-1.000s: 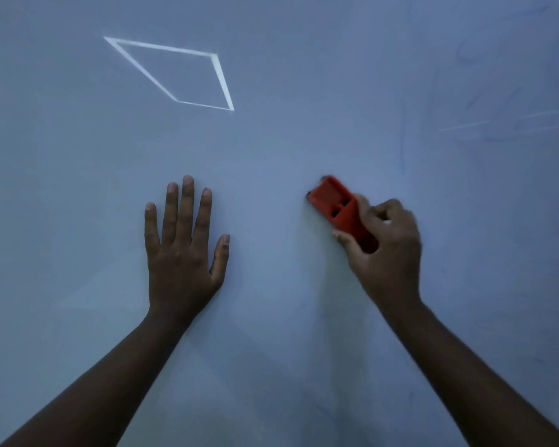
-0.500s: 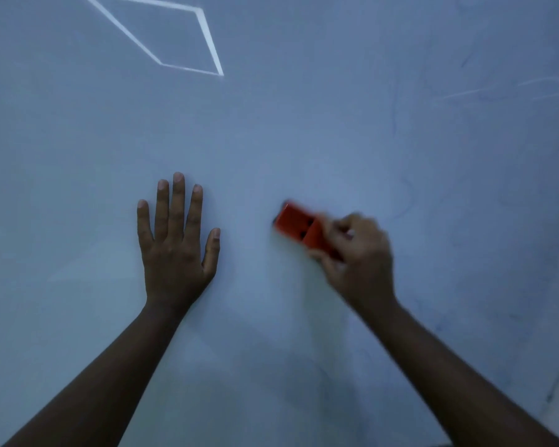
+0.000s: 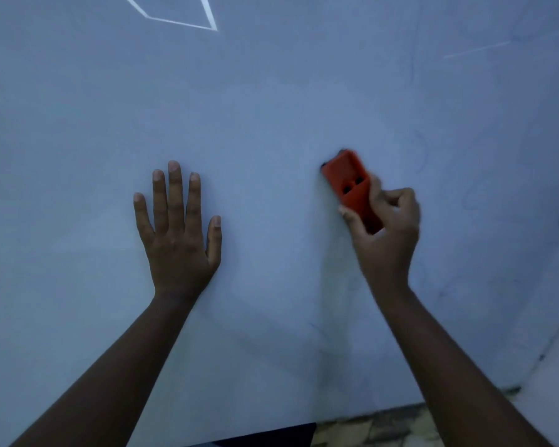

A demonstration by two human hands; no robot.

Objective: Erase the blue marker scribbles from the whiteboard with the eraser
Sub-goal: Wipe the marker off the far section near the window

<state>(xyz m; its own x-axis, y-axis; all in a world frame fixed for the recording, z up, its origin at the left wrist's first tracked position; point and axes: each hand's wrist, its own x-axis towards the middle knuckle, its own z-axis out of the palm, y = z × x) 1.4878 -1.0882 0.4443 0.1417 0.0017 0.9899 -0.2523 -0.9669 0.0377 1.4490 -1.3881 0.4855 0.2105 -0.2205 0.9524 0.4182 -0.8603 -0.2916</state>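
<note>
Right hand (image 3: 386,233) grips red eraser (image 3: 349,182) w/ pad flat on whiteboard (image 3: 271,91) to wipe faint blue scribbles (image 3: 421,153) toward right edge; left hand (image 3: 178,233) flat, fingers straight, bracing.

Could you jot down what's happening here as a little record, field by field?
Surface: whiteboard
Left hand: flat on the board, fingers straight
Right hand: grips the eraser
Eraser: orange, against the board
Marks: faint blue scribbles right of the eraser
Reflection: bright four-sided outline at top
</note>
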